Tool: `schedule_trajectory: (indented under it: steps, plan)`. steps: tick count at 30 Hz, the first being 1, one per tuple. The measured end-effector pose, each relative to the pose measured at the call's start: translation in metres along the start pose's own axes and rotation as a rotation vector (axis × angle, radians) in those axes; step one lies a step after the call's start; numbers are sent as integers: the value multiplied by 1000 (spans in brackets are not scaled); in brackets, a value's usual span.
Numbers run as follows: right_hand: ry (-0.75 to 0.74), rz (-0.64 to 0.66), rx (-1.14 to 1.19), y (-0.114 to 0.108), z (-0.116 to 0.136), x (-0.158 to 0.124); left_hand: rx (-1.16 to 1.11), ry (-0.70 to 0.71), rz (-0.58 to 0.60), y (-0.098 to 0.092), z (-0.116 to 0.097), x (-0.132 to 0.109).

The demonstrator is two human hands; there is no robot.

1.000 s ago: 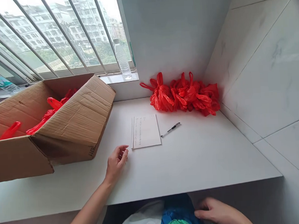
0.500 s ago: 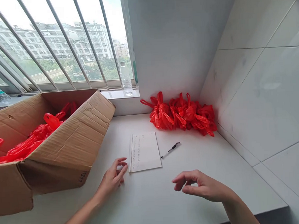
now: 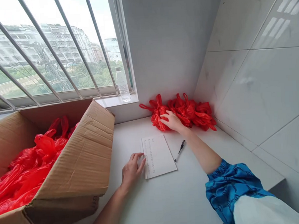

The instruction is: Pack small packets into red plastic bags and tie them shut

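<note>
My right hand is stretched out to the back of the counter, fingers apart, over a knotted red plastic bag; whether the fingertips touch it I cannot tell. More red bags lie bunched to its right. By the left edge of a thin paper pad is my left hand, fingers loosely bent and apart, holding nothing. Small handwritten columns fill the pad's left part. A black and clear pen lies to the right of the pad.
An open cardboard box on the left holds many red plastic bags. A clear bottle stands on the sill of the barred window. A tiled wall bounds the white counter on the right.
My right hand has moved forward and left from the front of the counter to the red bags. My left hand has come up to the pad's edge. The camera view has shifted.
</note>
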State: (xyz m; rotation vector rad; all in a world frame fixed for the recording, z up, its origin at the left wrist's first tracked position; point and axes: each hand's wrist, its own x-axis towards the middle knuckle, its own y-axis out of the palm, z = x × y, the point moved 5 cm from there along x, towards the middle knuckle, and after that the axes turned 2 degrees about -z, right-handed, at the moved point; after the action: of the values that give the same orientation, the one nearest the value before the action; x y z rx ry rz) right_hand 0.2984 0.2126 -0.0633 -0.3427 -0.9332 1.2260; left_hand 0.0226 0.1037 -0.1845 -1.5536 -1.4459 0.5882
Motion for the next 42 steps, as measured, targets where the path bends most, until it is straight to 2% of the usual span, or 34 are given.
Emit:
schedule_trajectory:
  steps: [2,5,8,11,13,15,17,19,21,23,26,30,32,35,38,42]
  plan:
    - [46,-46,-28,9,-1,18,-12,15,0,0,2,0]
    - [53,-156,-33,-4,1,24,-4,25,-13,1,2,0]
    - [-13,-283,24,-33,8,10,-10,38,-12,3,0,-1]
    - [-128,-369,280,-53,17,-13,-30,40,-17,2,0,-2]
    - [-151,-293,502,-50,21,-25,-61,29,-26,1,0,-1]
    - [-136,-141,667,-38,23,-35,-142,-1,-43,-2,0,1]
    - [-128,15,753,-23,23,-43,-320,-50,-112,-7,-1,5]
    - [-140,200,712,-9,22,-52,-499,-97,-233,-16,-2,9]
    - [-166,365,560,2,21,-61,-587,-136,-360,-24,-5,16]
    - [-197,452,416,7,21,-68,-594,-167,-441,-31,-9,26]
    - [-224,452,336,9,27,-74,-612,-169,-450,-36,-17,49]
    - [-261,325,258,14,36,-75,-664,-94,-235,-33,-32,77]
    - [-268,272,208,18,37,-74,-678,-56,-148,-33,-39,80]
    - [-261,230,156,24,36,-75,-624,-16,-103,-38,-45,75]
    - [-282,219,157,24,40,-77,-538,-23,-127,-51,-50,66]
    - [-331,215,191,15,48,-80,-381,-40,-307,-78,-61,57]
